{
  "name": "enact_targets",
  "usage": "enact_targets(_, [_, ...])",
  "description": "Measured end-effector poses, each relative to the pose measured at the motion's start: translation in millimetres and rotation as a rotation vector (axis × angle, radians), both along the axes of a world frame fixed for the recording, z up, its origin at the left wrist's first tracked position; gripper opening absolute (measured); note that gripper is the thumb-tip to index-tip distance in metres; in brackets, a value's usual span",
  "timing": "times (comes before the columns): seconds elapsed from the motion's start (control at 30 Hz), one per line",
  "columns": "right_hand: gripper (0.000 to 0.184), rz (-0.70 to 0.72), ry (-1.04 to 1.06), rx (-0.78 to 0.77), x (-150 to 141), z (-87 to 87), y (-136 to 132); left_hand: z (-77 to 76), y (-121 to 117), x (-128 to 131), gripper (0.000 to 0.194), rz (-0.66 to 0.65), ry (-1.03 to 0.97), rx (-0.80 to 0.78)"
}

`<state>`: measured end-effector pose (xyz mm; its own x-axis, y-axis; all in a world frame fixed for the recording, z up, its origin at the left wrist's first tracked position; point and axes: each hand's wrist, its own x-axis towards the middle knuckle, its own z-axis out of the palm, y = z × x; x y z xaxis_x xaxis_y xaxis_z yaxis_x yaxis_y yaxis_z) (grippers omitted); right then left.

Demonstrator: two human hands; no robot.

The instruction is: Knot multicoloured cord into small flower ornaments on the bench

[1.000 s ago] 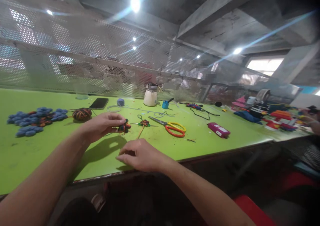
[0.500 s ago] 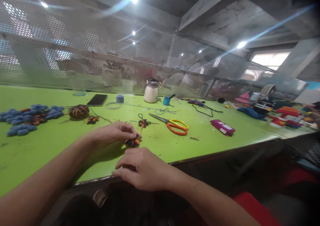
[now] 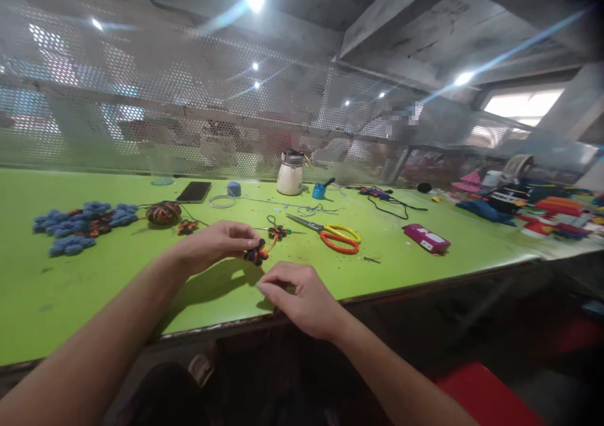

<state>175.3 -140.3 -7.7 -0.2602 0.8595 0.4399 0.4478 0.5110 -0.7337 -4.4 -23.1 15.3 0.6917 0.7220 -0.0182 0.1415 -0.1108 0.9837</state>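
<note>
My left hand (image 3: 218, 245) pinches a small dark-and-orange yarn flower (image 3: 256, 253) just above the green table. An orange strand runs from it to a second yarn flower (image 3: 278, 232), which has a thin needle-like tool with a green part lying at it. My right hand (image 3: 298, 294) is closed in a pinch below and right of the held flower, by the table's front edge. A faint thin line shows between the flower and these fingertips; what they grip is too small to tell. Scissors (image 3: 325, 232) with yellow and orange handles lie to the right.
On the left are joined blue yarn flowers (image 3: 70, 245), a multicoloured yarn ball (image 3: 163, 214), a loose flower (image 3: 187, 227) and a phone (image 3: 194, 192). Behind stand a white jar (image 3: 289, 177) and a blue pot (image 3: 319, 191). A purple packet (image 3: 426, 238) lies right, before piled coloured items.
My right hand has moved right and slightly up, its fingers now pinched together. The flower in my left hand is raised and turned. The whole view has shifted slightly.
</note>
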Motion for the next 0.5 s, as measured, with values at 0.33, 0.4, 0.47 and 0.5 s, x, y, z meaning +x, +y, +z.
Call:
enact_targets(0.33, [0.018, -0.057, 0.198, -0.116, 12.2, -4.7, 26.1, 4.3, -3.7, 0.6, 0.017, -0.037, -0.021, 0.028])
enact_targets(0.4, [0.020, -0.068, 0.333, -0.126, 12.4, -1.8, 28.2, 5.7, -4.6, -0.4, 0.017, -0.042, -0.023, 0.047])
enact_targets(0.47, [0.021, -0.083, 0.477, -0.125, 12.2, 1.9, 30.2, 6.8, -5.0, -1.3, 0.016, -0.045, -0.022, 0.061])
enact_targets(0.5, [0.021, -0.088, 0.540, -0.115, 11.8, 3.7, 31.0, 7.3, -5.1, -1.6, 0.016, -0.049, -0.024, 0.065])
